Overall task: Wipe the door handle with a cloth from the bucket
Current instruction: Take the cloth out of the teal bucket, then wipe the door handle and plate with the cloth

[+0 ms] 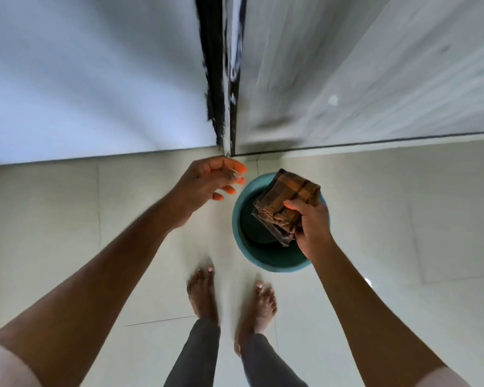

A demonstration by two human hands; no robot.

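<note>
Standing barefoot over a teal bucket (274,263), the right hand (312,227) grip pinches a folded brown checked cloth (287,203) above it, likely letting drips fall; the left hand (207,185) hovers, fingers loosely spread. No door handle visible.

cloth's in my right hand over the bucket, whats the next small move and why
Probably lift the folded cloth clear of the teal bucket and up toward the door. The right hand already grips it, the left hand is empty, and no handle shows in view yet.
</note>
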